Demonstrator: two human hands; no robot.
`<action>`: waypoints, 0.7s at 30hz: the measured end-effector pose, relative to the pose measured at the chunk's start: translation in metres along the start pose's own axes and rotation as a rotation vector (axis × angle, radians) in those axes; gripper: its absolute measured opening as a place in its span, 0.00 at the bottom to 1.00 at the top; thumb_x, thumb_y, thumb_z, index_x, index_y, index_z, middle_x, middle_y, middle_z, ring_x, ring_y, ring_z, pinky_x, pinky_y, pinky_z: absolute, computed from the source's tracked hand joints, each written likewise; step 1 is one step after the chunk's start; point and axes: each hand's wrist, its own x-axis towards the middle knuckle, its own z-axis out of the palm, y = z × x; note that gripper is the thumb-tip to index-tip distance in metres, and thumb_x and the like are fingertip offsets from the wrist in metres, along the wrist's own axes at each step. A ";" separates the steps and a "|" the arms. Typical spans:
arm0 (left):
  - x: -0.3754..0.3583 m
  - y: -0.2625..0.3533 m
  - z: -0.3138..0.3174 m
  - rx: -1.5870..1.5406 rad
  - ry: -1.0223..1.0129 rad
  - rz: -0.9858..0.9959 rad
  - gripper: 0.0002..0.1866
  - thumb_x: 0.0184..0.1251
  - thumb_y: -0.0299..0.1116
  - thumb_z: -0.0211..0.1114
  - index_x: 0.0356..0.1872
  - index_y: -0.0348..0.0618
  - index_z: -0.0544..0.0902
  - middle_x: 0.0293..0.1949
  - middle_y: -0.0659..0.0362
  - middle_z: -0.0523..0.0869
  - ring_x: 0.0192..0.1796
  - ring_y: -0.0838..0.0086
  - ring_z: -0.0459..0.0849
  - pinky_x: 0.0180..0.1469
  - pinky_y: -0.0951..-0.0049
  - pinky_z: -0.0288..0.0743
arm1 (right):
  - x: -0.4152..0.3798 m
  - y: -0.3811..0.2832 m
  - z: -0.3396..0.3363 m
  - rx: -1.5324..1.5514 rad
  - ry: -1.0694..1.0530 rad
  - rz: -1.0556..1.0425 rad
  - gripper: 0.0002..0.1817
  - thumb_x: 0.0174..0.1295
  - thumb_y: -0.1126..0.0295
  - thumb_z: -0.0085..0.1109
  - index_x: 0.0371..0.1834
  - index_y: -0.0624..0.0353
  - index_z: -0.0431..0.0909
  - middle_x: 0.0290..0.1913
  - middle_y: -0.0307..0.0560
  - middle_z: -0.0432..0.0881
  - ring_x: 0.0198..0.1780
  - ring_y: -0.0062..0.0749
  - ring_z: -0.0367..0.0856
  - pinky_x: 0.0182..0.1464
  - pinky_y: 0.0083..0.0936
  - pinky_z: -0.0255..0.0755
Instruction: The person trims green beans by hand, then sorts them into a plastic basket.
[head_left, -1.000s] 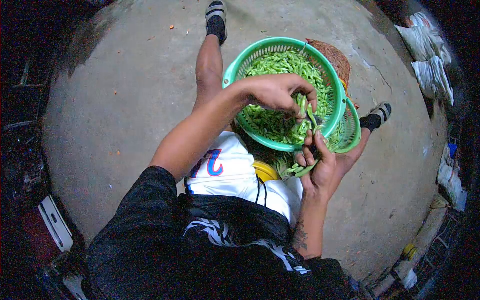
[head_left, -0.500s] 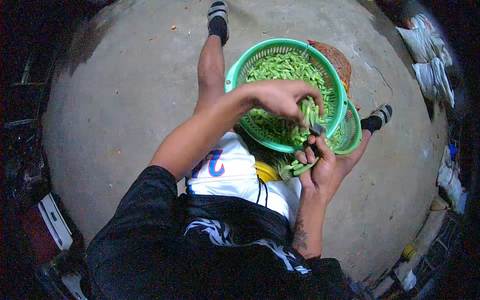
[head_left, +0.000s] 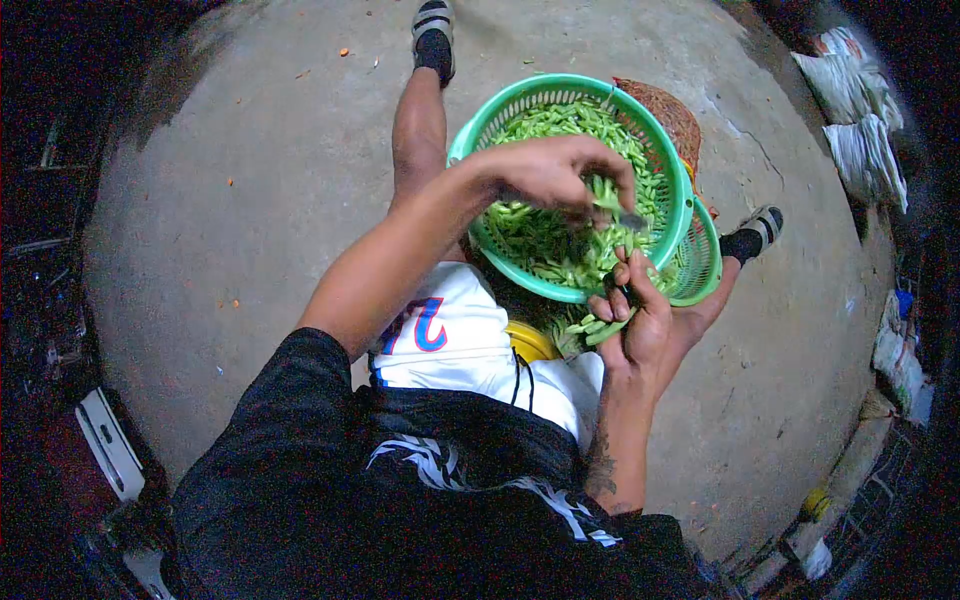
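My left hand [head_left: 555,175] is curled above the big green basket [head_left: 487,262]. Cut green pieces show between its fingers, and a dark, blurred knife blade [head_left: 630,221] sticks out beneath them; the handle is hidden. Lower right, at the basket's near rim, my right hand [head_left: 640,325] is closed round a few long green beans [head_left: 606,332]. One bean tip points up from its fingertips, just below the blade. Something small and black shows among the right fingers. Many cut bean pieces [head_left: 570,125] fill the basket.
A second green basket [head_left: 708,255] lies partly beneath the big one. Behind them is a reddish-brown mesh sack [head_left: 665,112]. A yellow round object [head_left: 532,342] sits between my thighs. White sacks [head_left: 868,160] lie at the right edge. Small orange scraps dot the concrete floor [head_left: 250,170].
My left hand has lifted slightly up and away from my right hand, and the blade has moved up with it. My right hand has barely moved and still holds beans.
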 end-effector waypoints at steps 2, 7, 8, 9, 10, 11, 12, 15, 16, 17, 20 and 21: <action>-0.002 0.001 -0.011 0.111 0.079 0.099 0.18 0.58 0.23 0.72 0.51 0.38 0.85 0.45 0.60 0.87 0.50 0.76 0.83 0.54 0.73 0.77 | 0.014 -0.009 0.003 0.005 0.045 0.018 0.11 0.75 0.65 0.61 0.54 0.58 0.77 0.39 0.39 0.82 0.22 0.14 0.64 0.25 0.13 0.61; -0.008 -0.003 -0.019 0.148 0.133 0.136 0.19 0.58 0.23 0.73 0.52 0.39 0.85 0.42 0.61 0.87 0.47 0.79 0.82 0.49 0.75 0.77 | 0.025 -0.018 0.025 0.216 0.005 0.113 0.21 0.79 0.60 0.50 0.68 0.58 0.73 0.49 0.42 0.83 0.30 0.22 0.70 0.33 0.24 0.68; -0.008 -0.005 -0.019 0.211 0.151 0.185 0.19 0.58 0.23 0.72 0.52 0.39 0.85 0.41 0.61 0.87 0.47 0.79 0.82 0.49 0.75 0.77 | 0.019 -0.016 0.026 0.141 0.010 0.144 0.22 0.79 0.59 0.47 0.69 0.57 0.72 0.50 0.43 0.82 0.31 0.24 0.71 0.35 0.26 0.69; -0.009 -0.006 -0.018 0.273 0.170 0.232 0.19 0.58 0.22 0.72 0.52 0.39 0.85 0.41 0.61 0.87 0.47 0.79 0.82 0.49 0.75 0.77 | 0.022 -0.010 0.011 0.138 -0.143 0.192 0.23 0.79 0.58 0.47 0.70 0.56 0.71 0.49 0.42 0.82 0.30 0.24 0.71 0.34 0.27 0.70; -0.011 -0.006 -0.017 0.185 0.164 0.162 0.19 0.59 0.23 0.72 0.53 0.39 0.85 0.41 0.61 0.87 0.47 0.78 0.82 0.48 0.74 0.76 | 0.025 -0.007 0.003 0.153 -0.222 0.220 0.23 0.79 0.58 0.47 0.71 0.56 0.71 0.48 0.42 0.81 0.30 0.25 0.71 0.33 0.26 0.69; -0.012 -0.006 -0.017 0.183 0.167 0.157 0.19 0.59 0.23 0.72 0.53 0.39 0.85 0.41 0.61 0.87 0.47 0.78 0.82 0.48 0.74 0.76 | 0.027 -0.004 -0.005 0.172 -0.301 0.250 0.23 0.79 0.58 0.48 0.71 0.56 0.70 0.48 0.42 0.81 0.29 0.25 0.71 0.32 0.25 0.69; -0.013 -0.006 -0.017 0.210 0.169 0.151 0.19 0.59 0.23 0.72 0.53 0.40 0.85 0.41 0.60 0.87 0.46 0.78 0.82 0.48 0.74 0.77 | 0.026 -0.002 -0.006 0.177 -0.298 0.256 0.23 0.79 0.58 0.48 0.71 0.56 0.70 0.48 0.42 0.81 0.29 0.25 0.71 0.32 0.25 0.69; -0.013 -0.006 -0.017 0.187 0.154 0.106 0.19 0.59 0.24 0.72 0.53 0.41 0.85 0.39 0.60 0.87 0.44 0.78 0.82 0.46 0.73 0.77 | 0.022 -0.004 -0.003 0.071 -0.235 0.179 0.23 0.78 0.60 0.49 0.71 0.57 0.71 0.46 0.41 0.80 0.29 0.24 0.72 0.31 0.23 0.71; -0.012 -0.005 -0.017 0.162 0.150 0.086 0.19 0.59 0.24 0.72 0.53 0.41 0.85 0.39 0.60 0.87 0.43 0.78 0.83 0.46 0.73 0.77 | 0.020 -0.003 0.001 0.017 -0.183 0.124 0.23 0.78 0.60 0.50 0.70 0.58 0.71 0.46 0.40 0.80 0.29 0.23 0.73 0.30 0.22 0.71; -0.012 -0.005 -0.017 0.136 0.147 0.066 0.19 0.59 0.25 0.72 0.53 0.41 0.86 0.38 0.60 0.87 0.43 0.77 0.83 0.45 0.73 0.77 | 0.017 -0.002 0.006 -0.038 -0.132 0.072 0.22 0.78 0.61 0.51 0.70 0.59 0.71 0.46 0.40 0.80 0.30 0.22 0.73 0.29 0.21 0.72; -0.015 0.008 -0.013 0.107 0.136 -0.102 0.19 0.59 0.26 0.73 0.54 0.41 0.85 0.49 0.58 0.88 0.57 0.70 0.82 0.64 0.69 0.73 | 0.012 -0.002 0.014 -0.122 -0.085 0.042 0.22 0.78 0.60 0.53 0.69 0.60 0.72 0.42 0.40 0.80 0.27 0.21 0.73 0.27 0.22 0.73; -0.012 0.004 -0.011 0.208 0.116 -0.020 0.19 0.58 0.26 0.73 0.53 0.41 0.86 0.49 0.58 0.88 0.57 0.70 0.82 0.64 0.68 0.72 | 0.011 -0.002 0.015 -0.201 -0.050 0.016 0.22 0.79 0.59 0.54 0.69 0.59 0.72 0.41 0.40 0.80 0.26 0.20 0.73 0.26 0.21 0.71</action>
